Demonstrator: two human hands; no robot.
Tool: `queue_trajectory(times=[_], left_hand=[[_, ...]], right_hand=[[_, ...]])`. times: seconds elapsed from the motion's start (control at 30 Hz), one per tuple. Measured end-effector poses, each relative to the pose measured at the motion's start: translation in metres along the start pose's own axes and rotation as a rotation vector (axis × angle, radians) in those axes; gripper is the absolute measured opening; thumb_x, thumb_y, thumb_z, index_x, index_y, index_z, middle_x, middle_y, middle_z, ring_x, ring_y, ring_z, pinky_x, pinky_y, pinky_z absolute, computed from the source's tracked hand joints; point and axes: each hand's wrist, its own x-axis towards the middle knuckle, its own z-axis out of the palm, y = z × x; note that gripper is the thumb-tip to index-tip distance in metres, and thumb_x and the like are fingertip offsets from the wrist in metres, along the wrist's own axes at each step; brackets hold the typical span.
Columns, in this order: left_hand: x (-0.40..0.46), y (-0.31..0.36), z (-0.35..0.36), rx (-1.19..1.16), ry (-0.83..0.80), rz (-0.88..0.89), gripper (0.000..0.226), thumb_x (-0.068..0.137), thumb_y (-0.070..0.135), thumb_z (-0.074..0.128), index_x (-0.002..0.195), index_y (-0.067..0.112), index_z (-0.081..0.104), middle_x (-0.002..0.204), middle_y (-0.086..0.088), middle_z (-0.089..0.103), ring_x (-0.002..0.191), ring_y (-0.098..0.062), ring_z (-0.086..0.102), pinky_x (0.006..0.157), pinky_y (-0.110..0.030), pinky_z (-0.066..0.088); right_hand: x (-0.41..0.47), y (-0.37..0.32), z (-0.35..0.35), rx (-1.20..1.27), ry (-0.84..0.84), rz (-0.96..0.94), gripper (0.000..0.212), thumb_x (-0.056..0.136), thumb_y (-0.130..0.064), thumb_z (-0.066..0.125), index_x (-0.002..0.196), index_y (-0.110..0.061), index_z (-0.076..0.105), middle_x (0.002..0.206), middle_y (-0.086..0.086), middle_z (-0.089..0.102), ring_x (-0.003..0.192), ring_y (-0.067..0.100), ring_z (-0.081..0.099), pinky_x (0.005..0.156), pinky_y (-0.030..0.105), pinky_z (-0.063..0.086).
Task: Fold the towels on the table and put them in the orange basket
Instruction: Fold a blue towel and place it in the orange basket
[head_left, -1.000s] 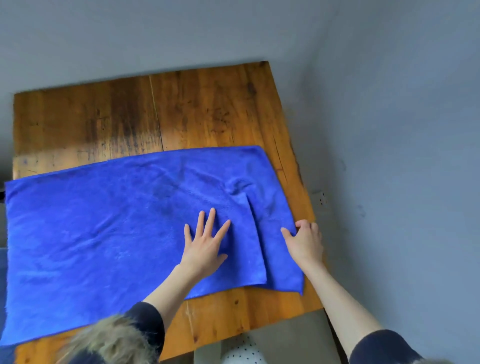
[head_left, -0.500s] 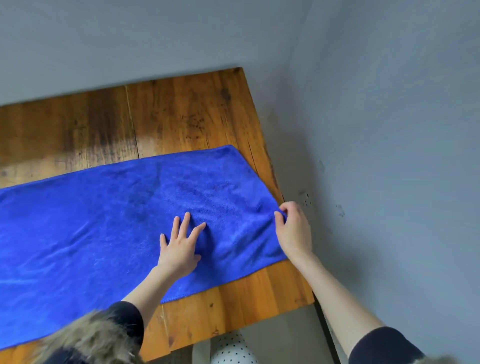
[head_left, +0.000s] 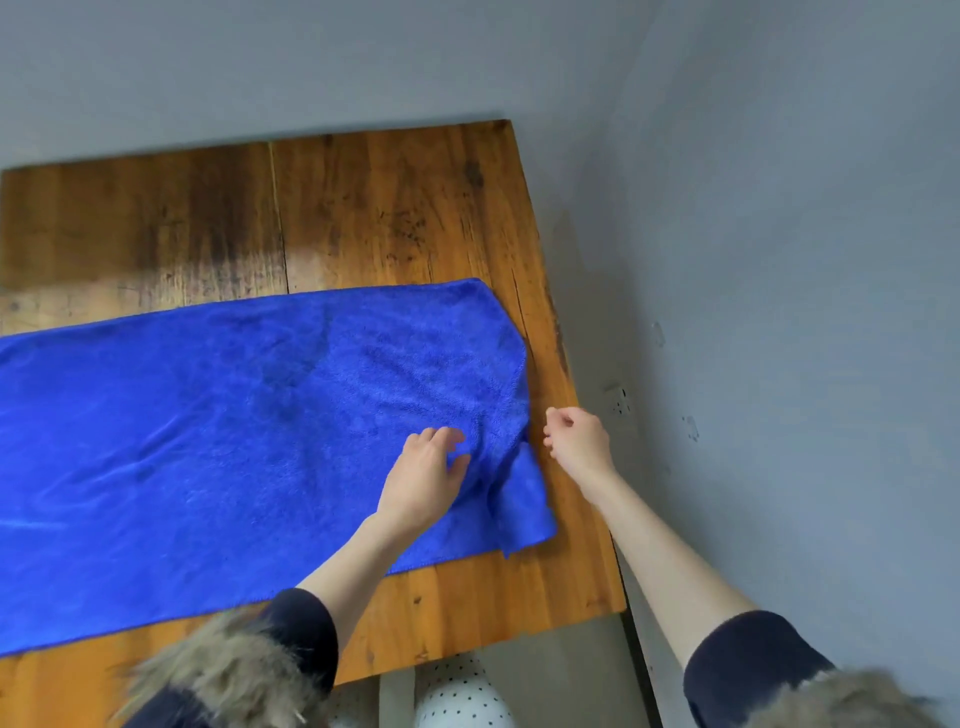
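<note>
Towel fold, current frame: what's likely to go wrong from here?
1. The blue towel is bunched into ridges at its right end, beside the left hand. Folding now would likely trap those wrinkles.
2. The right hand hovers off the towel's edge, fingers curled, holding nothing; a one-handed pull may skew the towel.
3. The towel's right end lies near the wooden table edge, so a tug that way might drag it off.

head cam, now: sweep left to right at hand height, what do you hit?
blue towel → left hand, resting on the towel near its right end → bare strip of wooden table → right hand, over the table's right edge → grey wall
</note>
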Motion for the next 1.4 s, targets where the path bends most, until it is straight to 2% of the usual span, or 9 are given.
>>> queue_trajectory(times=[0.17,0.3,0.57,0.7,0.8,0.97,1.07,1.23,1.4], left_hand=[[0.004,0.025,0.028,-0.159,-0.076,-0.096,0.042,0.087,0.023,0.061,0.123,0.014,0.041,0.092,0.001,0.054,0.087,-0.020,0.050,0.074,-0.037,0.048],[0.006,0.029,0.031,-0.283,-0.006,-0.176,0.025,0.086,0.003,0.048,0.110,0.009,0.048,0.088,-0.002,0.053,0.079,-0.021,0.048,0.064,-0.029,0.039],[-0.008,0.035,0.005,-0.438,0.024,-0.085,0.013,0.086,0.008,0.048,0.077,0.017,0.045,0.072,0.005,0.044,0.065,-0.012,0.040,0.051,-0.011,0.034],[-0.010,0.046,-0.004,-0.494,-0.011,-0.027,0.009,0.088,0.010,0.046,0.082,0.016,0.046,0.066,0.006,0.039,0.055,-0.008,0.030,0.045,-0.012,0.030],[-0.012,0.047,-0.005,-0.481,-0.037,-0.014,0.007,0.089,0.013,0.047,0.084,0.018,0.048,0.066,0.008,0.042,0.051,-0.005,0.033,0.047,-0.012,0.030],[-0.013,0.039,-0.005,-0.330,-0.097,0.005,0.018,0.090,0.011,0.048,0.105,0.020,0.048,0.082,0.006,0.052,0.062,-0.004,0.045,0.055,-0.015,0.038],[-0.009,0.032,-0.002,-0.196,-0.135,-0.067,0.037,0.084,-0.001,0.038,0.117,0.017,0.041,0.095,-0.002,0.051,0.073,-0.020,0.047,0.061,-0.031,0.041],[-0.008,0.023,0.010,-0.164,-0.172,-0.162,0.029,0.090,0.004,0.037,0.115,0.016,0.046,0.091,-0.006,0.056,0.068,-0.021,0.046,0.062,-0.034,0.041],[-0.009,0.015,0.011,-0.133,-0.220,-0.145,0.019,0.094,0.013,0.044,0.108,0.014,0.056,0.099,-0.003,0.062,0.080,-0.024,0.054,0.067,-0.033,0.046]], right_hand=[[0.021,-0.022,0.007,0.289,-0.233,0.287,0.022,0.095,-0.031,0.047,0.103,-0.015,0.059,0.097,0.002,0.066,0.083,0.016,0.061,0.063,0.028,0.042],[0.028,-0.026,0.012,0.461,-0.255,0.427,0.010,0.092,-0.023,0.054,0.096,-0.015,0.059,0.093,0.000,0.065,0.078,0.013,0.059,0.055,0.024,0.034],[0.032,-0.054,-0.009,1.078,-0.427,0.696,0.013,0.091,-0.017,0.057,0.094,-0.004,0.057,0.094,0.005,0.061,0.080,0.017,0.056,0.061,0.028,0.038],[0.034,-0.069,-0.015,1.151,-0.285,0.664,0.017,0.089,-0.012,0.059,0.105,-0.005,0.057,0.102,0.007,0.063,0.096,0.022,0.062,0.081,0.031,0.048],[0.045,-0.077,-0.026,1.135,-0.162,0.547,0.010,0.089,-0.010,0.059,0.098,-0.008,0.060,0.101,0.008,0.065,0.089,0.023,0.063,0.092,0.035,0.049],[0.064,-0.077,-0.040,0.828,0.105,0.266,0.036,0.085,0.002,0.057,0.120,-0.002,0.058,0.097,0.010,0.062,0.079,0.020,0.058,0.072,0.027,0.048],[0.077,-0.068,-0.045,0.452,0.246,0.109,0.043,0.087,0.000,0.055,0.129,-0.005,0.054,0.115,0.009,0.060,0.104,0.024,0.056,0.081,0.026,0.042],[0.090,-0.050,-0.044,0.356,0.259,0.091,0.061,0.091,-0.011,0.055,0.145,-0.017,0.028,0.142,0.002,0.046,0.128,0.022,0.045,0.101,0.030,0.037],[0.095,-0.044,-0.042,0.148,0.287,0.073,0.048,0.089,-0.011,0.056,0.136,-0.016,0.046,0.135,0.009,0.050,0.121,0.027,0.050,0.101,0.036,0.042]])
